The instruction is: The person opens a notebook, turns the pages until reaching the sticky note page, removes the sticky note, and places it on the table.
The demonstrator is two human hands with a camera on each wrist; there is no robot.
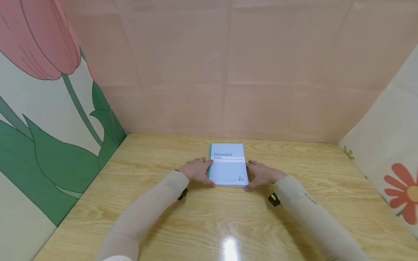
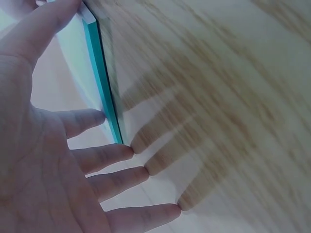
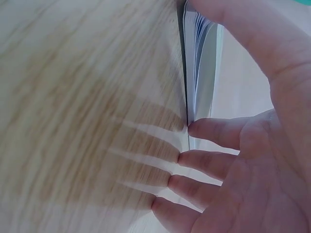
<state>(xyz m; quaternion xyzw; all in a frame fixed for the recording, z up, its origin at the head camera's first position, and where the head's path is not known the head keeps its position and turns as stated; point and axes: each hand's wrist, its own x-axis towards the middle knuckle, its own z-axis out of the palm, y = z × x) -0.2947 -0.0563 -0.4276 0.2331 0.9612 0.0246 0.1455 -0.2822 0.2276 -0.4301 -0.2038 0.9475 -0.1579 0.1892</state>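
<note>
A light blue notebook [image 1: 229, 171] with "Gambit" on its cover and a green spine lies flat on the wooden table. At its left side is my left hand [image 1: 197, 170], thumb at the near corner and index fingertip at the spine. In the left wrist view the green spine [image 2: 103, 82] runs between thumb and spread, fairly straight fingers, whose other tips rest on the wood. My right hand [image 1: 262, 174] mirrors this on the right. The right wrist view shows its thumb at the near corner, index fingertip against the page edges [image 3: 197, 53], and the other fingertips on the tabletop.
The wooden table [image 1: 228, 214] ends at a pink cloth backdrop [image 1: 225, 72]. A panel with a painted tulip [image 1: 42, 40] rises along the left, and one with a red flower [image 1: 405, 192] along the right. A bright light reflection [image 1: 230, 248] shows on the near tabletop.
</note>
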